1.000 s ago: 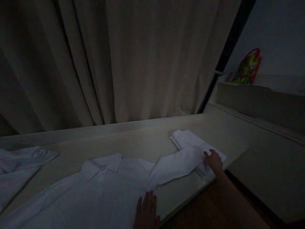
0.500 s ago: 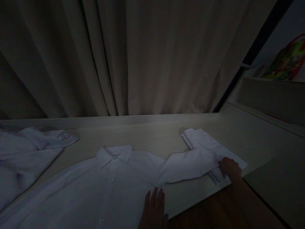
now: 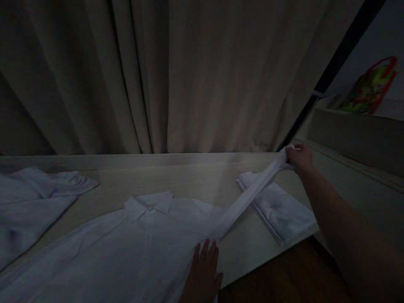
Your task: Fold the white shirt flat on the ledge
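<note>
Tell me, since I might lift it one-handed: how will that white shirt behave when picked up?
Probably floppy: the sleeve the right hand lifts bends as a soft band. Likely light, since fingertips alone raise it. The white shirt may slide, as the left hand lies flat on it.

1. A white shirt (image 3: 135, 240) lies flat on the pale bench (image 3: 195, 179), collar toward the curtain (image 3: 189, 75).
2. The left hand (image 3: 204, 273) presses flat on the shirt's near right edge, fingers spread.
3. The right hand (image 3: 298, 158) pinches the end of the shirt's sleeve (image 3: 249, 195), lifted off the bench and pulled taut out to the right.
4. Under the raised sleeve, a folded white garment (image 3: 280, 212) lies at the bench's right end.
5. Another white garment (image 3: 34, 202) lies rumpled at the far left.
6. A colourful bag (image 3: 368, 88) stands on a ledge (image 3: 353, 134) at the right.
</note>
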Demonstrator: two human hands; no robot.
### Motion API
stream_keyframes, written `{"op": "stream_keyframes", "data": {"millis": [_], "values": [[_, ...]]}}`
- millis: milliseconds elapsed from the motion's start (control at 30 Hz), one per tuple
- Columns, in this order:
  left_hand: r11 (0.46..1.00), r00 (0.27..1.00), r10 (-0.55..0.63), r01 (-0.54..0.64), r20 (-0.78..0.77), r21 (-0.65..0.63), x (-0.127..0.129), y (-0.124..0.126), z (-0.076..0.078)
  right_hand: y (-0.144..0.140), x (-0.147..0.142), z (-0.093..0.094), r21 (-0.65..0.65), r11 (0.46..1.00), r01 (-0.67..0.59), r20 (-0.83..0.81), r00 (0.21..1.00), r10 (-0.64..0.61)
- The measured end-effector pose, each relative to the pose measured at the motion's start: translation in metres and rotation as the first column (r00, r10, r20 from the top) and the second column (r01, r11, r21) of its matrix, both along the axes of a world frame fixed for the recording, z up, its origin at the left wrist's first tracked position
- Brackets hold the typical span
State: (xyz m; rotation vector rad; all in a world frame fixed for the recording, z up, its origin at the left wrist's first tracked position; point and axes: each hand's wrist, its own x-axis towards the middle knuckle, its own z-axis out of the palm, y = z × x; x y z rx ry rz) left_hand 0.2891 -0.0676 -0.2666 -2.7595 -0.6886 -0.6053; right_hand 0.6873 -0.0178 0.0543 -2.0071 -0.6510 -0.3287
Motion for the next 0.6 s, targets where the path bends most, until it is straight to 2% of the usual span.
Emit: {"op": "stream_keyframes", "data": {"millis": [100,200,367,500,600], "values": [[0.996,1.0,-0.006,0.005,-0.007,-0.087,0.01,0.011,0.004,0.038,-0.039,0.037,0.158,0.982,-0.103,-0.008,0.994,0.106],[0.978,1.0,-0.006,0.0,-0.025,-0.21,0.015,0.019,0.006,0.062,-0.082,0.061,0.303,0.916,-0.263,-0.005,0.961,0.277],[0.928,0.999,-0.025,0.01,-0.036,-0.372,0.018,0.027,0.011,0.075,-0.126,0.086,0.334,0.843,-0.421,0.059,0.902,0.427],[0.906,0.999,-0.048,0.034,-0.024,-0.422,0.018,0.03,0.013,0.069,-0.141,0.098,0.317,0.828,-0.463,0.113,0.885,0.452],[0.901,0.999,-0.042,0.034,-0.009,-0.432,0.018,0.03,0.013,0.062,-0.149,0.1,0.293,0.823,-0.487,0.124,0.873,0.473]]}}
